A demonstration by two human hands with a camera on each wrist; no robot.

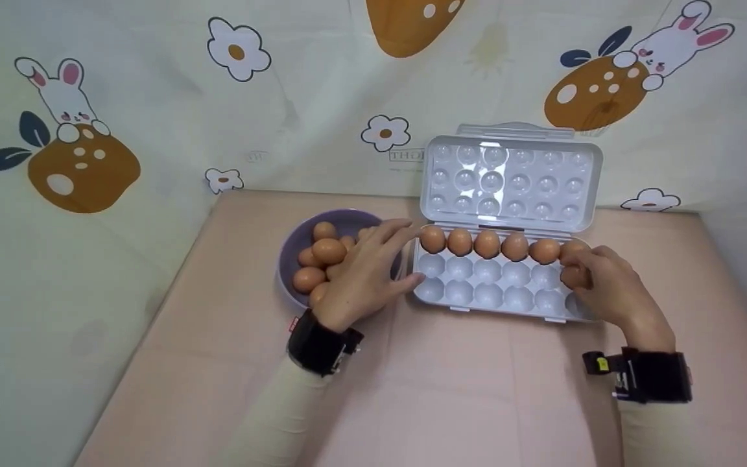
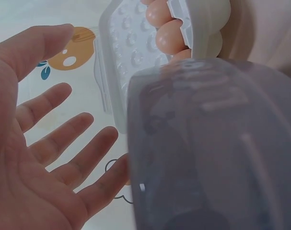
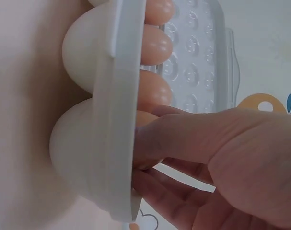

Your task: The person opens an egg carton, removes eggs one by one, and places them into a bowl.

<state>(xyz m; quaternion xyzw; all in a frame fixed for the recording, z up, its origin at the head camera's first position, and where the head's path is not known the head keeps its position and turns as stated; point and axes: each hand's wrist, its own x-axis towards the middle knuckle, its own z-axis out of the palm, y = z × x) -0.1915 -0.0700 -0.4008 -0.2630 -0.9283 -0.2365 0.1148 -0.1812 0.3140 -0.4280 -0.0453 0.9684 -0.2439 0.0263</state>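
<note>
In the head view, my right hand (image 1: 620, 295) pinches a brown egg (image 1: 573, 278) at the right end of the egg carton's (image 1: 503, 312) middle row. The right wrist view shows the thumb and fingers around this egg, low inside the carton wall (image 3: 121, 143). A row of brown eggs (image 1: 487, 244) fills the back row of cups. My left hand (image 1: 360, 279) hovers over the right side of a purple bowl (image 1: 284, 259) of eggs (image 1: 328, 251). Its fingers are spread and extended, and the palm holds nothing in the left wrist view.
The carton's clear lid (image 1: 509, 175) stands raised against the patterned backdrop (image 1: 308, 117). Bowl and carton sit side by side on a pinkish tabletop (image 1: 445, 389), near its back edge. Each wrist wears a black strapped camera (image 1: 655, 376).
</note>
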